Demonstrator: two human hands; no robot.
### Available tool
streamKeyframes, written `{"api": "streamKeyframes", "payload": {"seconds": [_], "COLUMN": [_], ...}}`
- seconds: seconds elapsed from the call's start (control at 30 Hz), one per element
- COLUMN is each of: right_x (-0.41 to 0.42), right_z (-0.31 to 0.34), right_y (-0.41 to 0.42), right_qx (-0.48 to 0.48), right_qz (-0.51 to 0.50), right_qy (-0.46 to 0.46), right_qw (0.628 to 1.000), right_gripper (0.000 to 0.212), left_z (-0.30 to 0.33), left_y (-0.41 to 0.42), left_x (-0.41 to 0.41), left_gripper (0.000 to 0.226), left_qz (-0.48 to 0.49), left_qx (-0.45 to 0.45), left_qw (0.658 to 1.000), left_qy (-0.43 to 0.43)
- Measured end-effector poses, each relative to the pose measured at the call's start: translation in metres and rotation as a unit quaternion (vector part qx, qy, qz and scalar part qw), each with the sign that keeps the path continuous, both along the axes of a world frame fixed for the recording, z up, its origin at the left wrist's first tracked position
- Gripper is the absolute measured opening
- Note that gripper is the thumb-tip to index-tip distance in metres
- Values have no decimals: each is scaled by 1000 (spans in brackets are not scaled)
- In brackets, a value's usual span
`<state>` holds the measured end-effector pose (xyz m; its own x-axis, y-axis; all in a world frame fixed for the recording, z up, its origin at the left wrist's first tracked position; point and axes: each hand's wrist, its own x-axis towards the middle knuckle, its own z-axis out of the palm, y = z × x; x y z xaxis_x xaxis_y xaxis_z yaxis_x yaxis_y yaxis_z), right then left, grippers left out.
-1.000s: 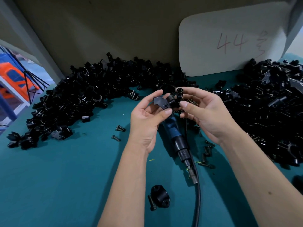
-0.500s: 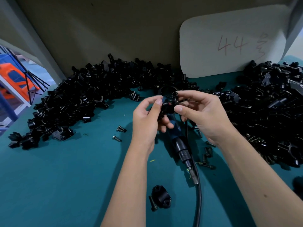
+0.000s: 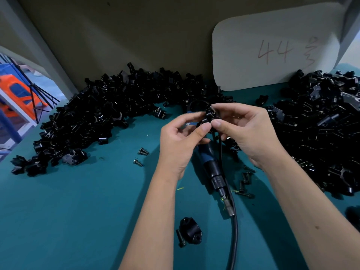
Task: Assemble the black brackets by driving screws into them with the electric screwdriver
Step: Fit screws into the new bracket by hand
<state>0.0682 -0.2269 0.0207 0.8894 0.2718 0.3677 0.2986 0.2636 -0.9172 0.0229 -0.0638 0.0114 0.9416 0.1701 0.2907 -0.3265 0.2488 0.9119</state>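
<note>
Both hands meet above the green table (image 3: pixel 78 211) and hold one small black bracket (image 3: pixel 210 116) between them. My left hand (image 3: pixel 181 141) pinches it from the left with thumb and fingers. My right hand (image 3: pixel 247 131) pinches it from the right, thumb tip against the left thumb. The bracket is mostly hidden by the fingers. The blue and black electric screwdriver (image 3: pixel 213 170) lies on the table under the hands, tip pointing toward me, its black cable (image 3: pixel 234 236) running to the near edge.
A big pile of black brackets (image 3: pixel 109 108) curves along the back left; another pile (image 3: pixel 321 133) fills the right. Loose screws (image 3: pixel 143 152) lie left of the hands and others (image 3: pixel 244 180) on the right. One bracket with a screw (image 3: pixel 190 233) lies near me. A white card (image 3: pixel 272 49) leans on the wall.
The bracket's flat tab, plainly shown a second ago, is now hidden. My hands have closed in together, thumbs touching, and the part has turned between the fingers.
</note>
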Motion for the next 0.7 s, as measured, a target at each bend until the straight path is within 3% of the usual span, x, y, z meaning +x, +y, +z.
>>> {"api": "streamKeyframes", "payload": {"seconds": [0.1,0.23,0.7], "right_x": [0,0,-1], "right_z": [0,1,2], "right_y": [0,-2,-5], "right_qx": [-8,-19,-54], "right_qz": [-2,36,62], "right_qy": [2,10,44], "right_qw": [1000,999,996], "right_gripper": [29,25,36], "left_z": [0,1,1], "left_y": [-1,-4,2], "left_x": [-1,-1,0], "left_gripper": [37,29,14], "left_qz": [-23,-16,-22], "left_qx": [-30,-75,-68], "left_qw": [999,997,996], "left_qy": [3,30,55]}}
